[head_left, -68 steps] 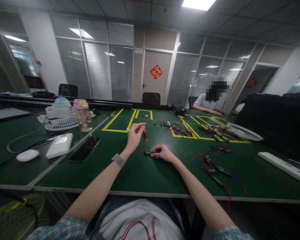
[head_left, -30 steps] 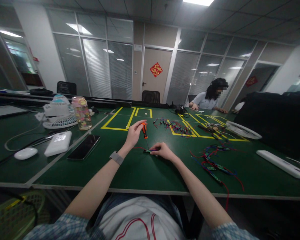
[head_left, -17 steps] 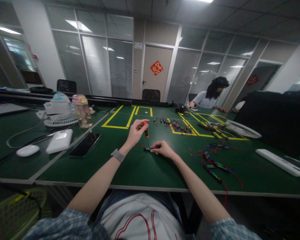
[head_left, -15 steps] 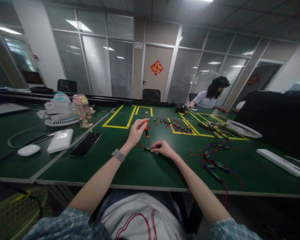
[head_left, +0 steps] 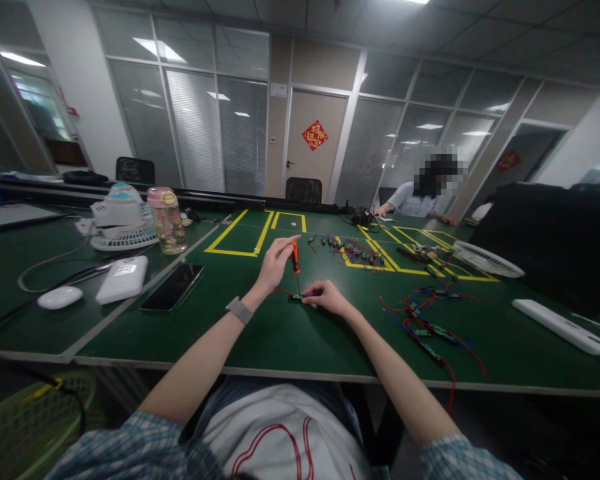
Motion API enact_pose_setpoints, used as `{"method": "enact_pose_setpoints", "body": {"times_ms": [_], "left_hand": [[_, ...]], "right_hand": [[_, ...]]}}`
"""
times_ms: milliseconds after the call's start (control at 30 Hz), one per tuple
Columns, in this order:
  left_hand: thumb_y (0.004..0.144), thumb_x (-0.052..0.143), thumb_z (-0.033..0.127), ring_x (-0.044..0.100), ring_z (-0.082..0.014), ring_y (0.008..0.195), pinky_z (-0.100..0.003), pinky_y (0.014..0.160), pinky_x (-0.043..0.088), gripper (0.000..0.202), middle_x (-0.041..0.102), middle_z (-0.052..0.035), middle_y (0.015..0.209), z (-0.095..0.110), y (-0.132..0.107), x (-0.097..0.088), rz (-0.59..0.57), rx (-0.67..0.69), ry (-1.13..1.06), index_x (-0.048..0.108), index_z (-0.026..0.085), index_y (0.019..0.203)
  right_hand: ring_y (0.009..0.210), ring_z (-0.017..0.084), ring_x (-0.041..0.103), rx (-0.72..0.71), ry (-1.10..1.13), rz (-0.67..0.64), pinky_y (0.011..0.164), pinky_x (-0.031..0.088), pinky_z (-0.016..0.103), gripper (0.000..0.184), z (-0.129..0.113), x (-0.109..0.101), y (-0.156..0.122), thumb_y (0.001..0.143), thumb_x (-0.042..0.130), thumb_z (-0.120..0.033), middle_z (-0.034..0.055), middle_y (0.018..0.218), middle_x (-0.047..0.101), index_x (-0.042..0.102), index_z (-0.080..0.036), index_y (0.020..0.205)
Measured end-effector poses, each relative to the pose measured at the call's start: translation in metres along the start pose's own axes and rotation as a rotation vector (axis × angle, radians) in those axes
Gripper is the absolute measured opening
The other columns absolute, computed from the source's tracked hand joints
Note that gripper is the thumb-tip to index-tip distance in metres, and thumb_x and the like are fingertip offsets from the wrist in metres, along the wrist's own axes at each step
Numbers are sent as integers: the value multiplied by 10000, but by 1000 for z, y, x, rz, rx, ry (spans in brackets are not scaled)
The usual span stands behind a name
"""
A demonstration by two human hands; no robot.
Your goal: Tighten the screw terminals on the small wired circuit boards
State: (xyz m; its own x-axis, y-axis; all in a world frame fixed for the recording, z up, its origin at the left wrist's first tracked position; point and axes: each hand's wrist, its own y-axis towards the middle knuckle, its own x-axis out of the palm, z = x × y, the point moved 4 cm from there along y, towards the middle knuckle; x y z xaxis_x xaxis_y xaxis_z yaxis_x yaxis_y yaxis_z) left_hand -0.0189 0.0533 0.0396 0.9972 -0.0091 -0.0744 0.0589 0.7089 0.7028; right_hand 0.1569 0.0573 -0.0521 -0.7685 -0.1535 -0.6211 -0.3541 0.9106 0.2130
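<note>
My left hand (head_left: pixel 276 261) is closed around the top of an orange and black screwdriver (head_left: pixel 295 259), which stands nearly upright with its shaft pointing down. The tip meets a small green circuit board (head_left: pixel 296 297) on the table; exactly what it touches there is too small to tell. My right hand (head_left: pixel 325 297) pinches the board's right end between thumb and fingers. A thin red wire runs off the board's left side. To the right lies a loose group of similar boards with red and blue wires (head_left: pixel 423 331).
Farther back, several small wired boards (head_left: pixel 353 250) lie beside yellow tape outlines. On the left are a phone (head_left: pixel 173 288), a white power bank (head_left: pixel 122 280), a mouse (head_left: pixel 60 298), a bottle (head_left: pixel 167 223) and a fan (head_left: pixel 123 217). A white bar (head_left: pixel 563 325) lies right. A person (head_left: pixel 420 193) sits across.
Both hands stay in place on the screwdriver and board. The screwdriver handle looks slightly turned in my left fingers; the view has shifted a little.
</note>
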Motion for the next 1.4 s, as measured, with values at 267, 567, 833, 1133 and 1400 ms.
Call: {"method": "enact_pose_setpoints", "body": {"times_ms": [267, 567, 833, 1133, 1400], "left_hand": [[852, 594, 312, 610, -147, 861, -258, 764, 517, 283, 607, -48, 987, 2, -3, 0, 36, 6, 66, 666, 211, 1106], [920, 425, 227, 561, -169, 1050, -289, 894, 470, 323, 587, -55, 1109, 1, -1, -1, 16, 18, 91, 650, 224, 1152], [866, 546, 301, 617, -151, 842, -270, 753, 514, 303, 624, -55, 1007, 0, -1, 3, -28, -21, -5, 651, 215, 1137], [908, 467, 250, 578, -157, 964, -252, 783, 494, 300, 591, -53, 1086, 8, -2, 2, -27, 17, 45, 662, 234, 1136], [870, 569, 295, 592, -135, 812, -247, 737, 501, 292, 602, -36, 955, 5, -3, 2, 8, 14, 61, 656, 218, 1138]], "right_hand": [[546, 111, 531, 9, 12, -5, 578, 412, 241, 259, -2, 0, -1, 659, 764, -269, 13, 637, 660, 772, -134, 880], [521, 115, 527, 21, 20, -14, 572, 421, 244, 274, -5, 0, -3, 674, 755, -285, 1, 560, 629, 767, -127, 899], [537, 110, 526, 23, 6, -7, 559, 413, 233, 263, -6, -2, -4, 667, 755, -283, 6, 605, 645, 769, -142, 888], [521, 114, 525, 24, 25, -22, 548, 412, 239, 281, -5, -1, -4, 677, 751, -306, 5, 574, 631, 763, -127, 893], [513, 107, 517, 38, 28, -22, 541, 413, 237, 261, -3, -1, -3, 676, 748, -283, 8, 582, 635, 765, -124, 883]]}}
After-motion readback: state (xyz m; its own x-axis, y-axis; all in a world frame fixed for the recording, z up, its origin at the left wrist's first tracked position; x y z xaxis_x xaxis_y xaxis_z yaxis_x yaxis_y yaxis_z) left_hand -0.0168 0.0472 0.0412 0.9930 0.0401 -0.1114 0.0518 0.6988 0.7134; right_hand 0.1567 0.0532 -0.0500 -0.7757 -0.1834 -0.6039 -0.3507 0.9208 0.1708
